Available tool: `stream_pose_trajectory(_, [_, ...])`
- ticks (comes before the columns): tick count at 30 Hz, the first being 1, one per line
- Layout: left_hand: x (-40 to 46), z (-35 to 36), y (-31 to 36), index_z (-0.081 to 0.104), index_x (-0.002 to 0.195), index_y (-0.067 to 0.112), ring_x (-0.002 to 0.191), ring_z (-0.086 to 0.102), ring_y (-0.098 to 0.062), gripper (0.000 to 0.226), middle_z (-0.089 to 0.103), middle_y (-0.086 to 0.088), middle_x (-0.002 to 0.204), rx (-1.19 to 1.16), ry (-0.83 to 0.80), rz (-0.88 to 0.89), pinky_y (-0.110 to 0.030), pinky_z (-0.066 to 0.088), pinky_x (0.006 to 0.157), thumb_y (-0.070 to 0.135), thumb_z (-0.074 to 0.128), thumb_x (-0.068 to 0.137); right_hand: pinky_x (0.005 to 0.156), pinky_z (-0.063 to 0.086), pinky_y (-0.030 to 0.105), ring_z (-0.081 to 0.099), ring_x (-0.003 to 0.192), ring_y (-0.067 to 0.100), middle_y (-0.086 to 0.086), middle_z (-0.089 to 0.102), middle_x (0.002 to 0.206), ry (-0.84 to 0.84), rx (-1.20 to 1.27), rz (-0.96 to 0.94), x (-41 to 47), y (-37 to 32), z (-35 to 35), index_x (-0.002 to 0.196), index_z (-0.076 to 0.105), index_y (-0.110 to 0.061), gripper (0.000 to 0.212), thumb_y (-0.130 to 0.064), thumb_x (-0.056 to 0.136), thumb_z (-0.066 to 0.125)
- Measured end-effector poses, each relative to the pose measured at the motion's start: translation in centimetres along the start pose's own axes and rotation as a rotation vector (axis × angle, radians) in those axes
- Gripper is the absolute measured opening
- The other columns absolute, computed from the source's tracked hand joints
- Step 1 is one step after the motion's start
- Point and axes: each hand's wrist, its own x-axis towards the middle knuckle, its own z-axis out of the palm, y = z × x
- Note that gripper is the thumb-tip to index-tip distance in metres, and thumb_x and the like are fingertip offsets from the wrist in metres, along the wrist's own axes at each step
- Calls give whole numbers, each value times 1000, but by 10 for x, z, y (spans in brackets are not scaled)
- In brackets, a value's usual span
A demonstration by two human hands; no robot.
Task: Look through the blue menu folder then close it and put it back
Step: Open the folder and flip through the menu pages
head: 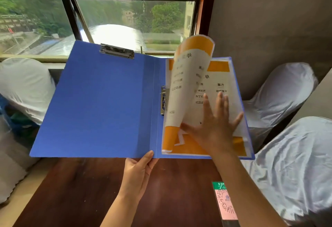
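The blue menu folder [100,104] is spread wide open and held up above the table, with a metal clip at the top of its left cover. My left hand [138,174] grips its lower edge at the spine. Menu pages in orange and white fill the right half. One page [188,83] curls up and over toward the left. My right hand [213,126] lies flat with spread fingers on the pages beneath it, thumb against the curled sheet.
A dark wooden table [80,194] lies below the folder, with a pink and green QR-code card [225,203] near its right edge. White-covered chairs stand at the left [25,86] and right [287,155]. A window [125,20] is straight ahead.
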Motion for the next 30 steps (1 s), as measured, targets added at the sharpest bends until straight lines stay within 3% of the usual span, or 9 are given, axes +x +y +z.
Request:
stream_pose_trajectory(5, [-2, 4, -2, 48, 118, -8, 86, 71, -25, 44, 66, -22, 102, -6, -17, 12, -27, 58, 63, -5, 58, 75, 101, -25, 54, 4, 142, 14, 0, 16, 156, -184, 375, -233, -6, -50, -2, 142, 2, -43, 76, -78, 76, 19])
stream_pose_trajectory(9, [-4, 7, 0, 57, 114, 6, 96, 69, -24, 43, 74, -10, 99, -30, -114, 67, -30, 58, 72, -1, 59, 72, 111, -19, 49, 29, 129, -1, -8, 30, 149, -377, 638, -479, -20, -61, -8, 140, -9, -46, 59, -53, 91, 23])
stream_pose_trajectory(12, [-6, 7, -1, 55, 115, 3, 96, 69, -25, 42, 74, -11, 97, -31, -119, 42, -28, 58, 70, 0, 58, 73, 112, -13, 43, 25, 122, -16, -20, 26, 141, -465, 732, -539, -28, -61, -12, 135, -19, -51, 60, -65, 88, 15])
stream_pose_trajectory(14, [-7, 8, -1, 56, 114, 3, 96, 69, -25, 42, 75, -11, 96, -17, -106, 45, -29, 58, 69, -1, 59, 72, 114, 4, 45, 30, 122, -19, -26, 27, 140, -522, 860, -494, -32, -58, -17, 132, -18, -57, 66, -76, 77, 13])
stream_pose_trajectory(16, [-9, 9, 0, 61, 107, 6, 91, 70, -23, 38, 75, -9, 91, -1, -87, 56, -29, 58, 69, -3, 60, 69, 103, 34, 29, 49, 122, 5, -9, 47, 139, -512, 989, -393, -33, -48, -25, 135, -8, -57, 70, -80, 74, 19])
stream_pose_trajectory(19, [-12, 8, 1, 58, 100, 3, 82, 72, -22, 34, 73, -13, 87, -14, -50, 24, -27, 59, 64, -5, 61, 67, 82, 45, 10, 59, 107, 4, -8, 56, 129, -184, 876, -312, -31, -19, -42, 140, 21, -40, 65, -70, 82, 30])
stream_pose_trajectory(23, [-12, 6, 2, 51, 100, 2, 78, 73, -22, 28, 65, -18, 92, -41, -8, -6, -26, 59, 61, -9, 57, 75, 99, 37, 42, 42, 124, 32, 16, 46, 137, 222, 352, -122, -30, 54, -49, 133, 44, -17, 62, -32, 78, 68])
stream_pose_trajectory(26, [-11, 8, 3, 56, 96, 3, 79, 73, -22, 28, 72, -13, 85, -44, -36, -1, -26, 59, 60, -6, 59, 70, 96, 45, 51, 46, 122, 32, 14, 44, 137, -76, 606, 118, -37, 97, -57, 136, 35, -31, 71, -20, 77, 71])
stream_pose_trajectory(30, [-9, 8, 3, 58, 102, 5, 82, 72, -21, 35, 73, -10, 85, -26, -76, 11, -26, 59, 63, -4, 59, 67, 76, 58, 30, 61, 107, 21, 1, 59, 124, -371, 954, 111, -48, 123, -68, 115, 53, -49, 55, -22, 69, 68])
